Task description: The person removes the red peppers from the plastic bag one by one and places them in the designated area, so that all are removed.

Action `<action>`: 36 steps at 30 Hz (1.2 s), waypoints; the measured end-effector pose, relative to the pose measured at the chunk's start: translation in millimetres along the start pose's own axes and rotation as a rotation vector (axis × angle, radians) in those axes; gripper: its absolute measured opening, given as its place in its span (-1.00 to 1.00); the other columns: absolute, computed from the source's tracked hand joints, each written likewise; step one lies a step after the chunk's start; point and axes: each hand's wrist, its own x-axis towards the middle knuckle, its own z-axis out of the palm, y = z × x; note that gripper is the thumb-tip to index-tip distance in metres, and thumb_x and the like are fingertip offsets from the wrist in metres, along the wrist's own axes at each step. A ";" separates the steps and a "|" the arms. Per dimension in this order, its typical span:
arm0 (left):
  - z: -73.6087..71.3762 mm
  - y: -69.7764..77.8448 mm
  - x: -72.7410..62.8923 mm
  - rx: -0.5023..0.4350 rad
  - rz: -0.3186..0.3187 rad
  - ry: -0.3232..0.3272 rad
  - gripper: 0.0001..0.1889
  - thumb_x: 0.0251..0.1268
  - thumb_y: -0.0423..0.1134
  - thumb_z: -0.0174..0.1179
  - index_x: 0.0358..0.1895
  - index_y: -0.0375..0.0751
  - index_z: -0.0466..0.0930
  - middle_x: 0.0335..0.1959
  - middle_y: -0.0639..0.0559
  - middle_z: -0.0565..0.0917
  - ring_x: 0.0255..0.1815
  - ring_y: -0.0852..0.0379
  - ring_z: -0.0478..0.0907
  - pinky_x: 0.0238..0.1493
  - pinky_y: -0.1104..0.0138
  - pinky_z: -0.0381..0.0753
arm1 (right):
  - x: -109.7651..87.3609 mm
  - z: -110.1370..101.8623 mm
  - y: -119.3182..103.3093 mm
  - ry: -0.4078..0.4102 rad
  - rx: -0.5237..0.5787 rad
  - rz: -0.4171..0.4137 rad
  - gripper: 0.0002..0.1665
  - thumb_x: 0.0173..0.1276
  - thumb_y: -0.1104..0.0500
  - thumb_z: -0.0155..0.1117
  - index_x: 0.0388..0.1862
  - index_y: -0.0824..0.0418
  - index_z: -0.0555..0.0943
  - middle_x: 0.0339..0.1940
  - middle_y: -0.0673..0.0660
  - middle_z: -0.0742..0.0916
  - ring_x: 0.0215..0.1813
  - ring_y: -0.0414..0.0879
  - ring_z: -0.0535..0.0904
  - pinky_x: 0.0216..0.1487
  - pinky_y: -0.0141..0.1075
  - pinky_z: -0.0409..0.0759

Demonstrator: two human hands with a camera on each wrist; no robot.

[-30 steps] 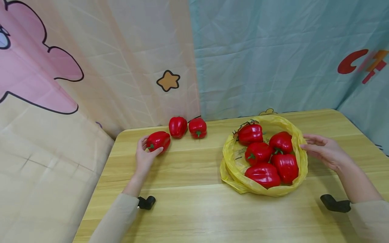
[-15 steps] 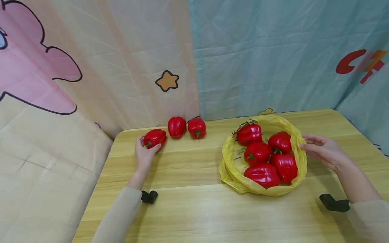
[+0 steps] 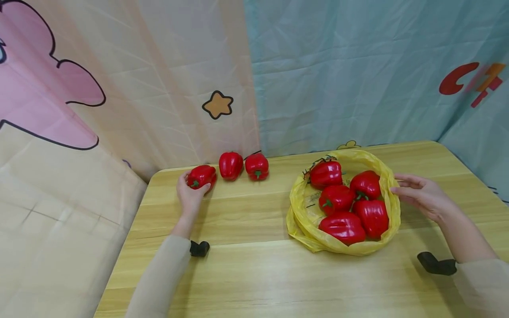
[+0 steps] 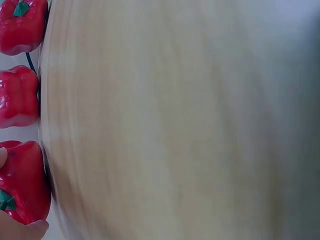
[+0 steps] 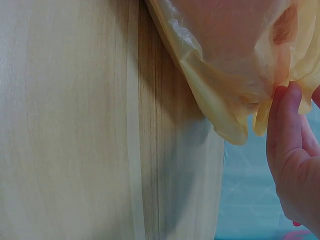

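Note:
My left hand (image 3: pixel 190 194) grips a red bell pepper (image 3: pixel 202 175) at the table's back left, thumb on its near side and fingers around its far side. The pepper's green stem (image 4: pixel 7 200) faces the palm in the left wrist view. Two more red peppers stand just right of it, one showing ridged sides (image 3: pixel 230 166) and one with its stem forward (image 3: pixel 256 167). At the right sits a yellow plastic bag (image 3: pixel 295 221), mouth wide and rim rolled down, holding several red peppers (image 3: pixel 337 198). My right hand (image 3: pixel 423 196) pinches the bag's right rim between thumb and fingers.
The wooden table (image 3: pixel 246 274) runs back to a printed curtain (image 3: pixel 338 70) close behind the peppers. Black wrist mounts (image 3: pixel 436 264) hang below both forearms. Another curtain panel borders the table's left side.
My left hand and the pepper it holds have shifted slightly back, the pepper also a little left. My right hand keeps its place at the bag's rim.

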 end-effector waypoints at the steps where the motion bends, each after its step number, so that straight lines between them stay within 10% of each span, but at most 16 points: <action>1: 1.0 0.8 1.2 0.013 -0.003 0.000 -0.30 -0.04 -0.37 0.40 0.22 -0.28 0.26 0.21 -0.19 0.36 0.24 -0.11 0.23 0.25 0.05 0.27 | -0.1 -0.1 0.0 -0.001 0.005 0.000 -0.58 0.28 0.51 0.09 -0.21 0.03 0.69 -0.33 0.05 0.65 -0.30 -0.16 0.65 -0.27 -0.38 0.63; 36: 25.8 3.1 19.1 0.045 0.000 0.065 -0.30 0.00 -0.31 0.39 0.23 -0.25 0.23 0.22 -0.18 0.31 0.28 -0.08 0.16 0.24 0.06 0.29 | -0.6 -2.4 1.7 0.005 -0.002 -0.004 -0.60 0.27 0.50 0.11 -0.21 0.02 0.69 -0.35 0.03 0.65 -0.30 -0.17 0.64 -0.27 -0.38 0.63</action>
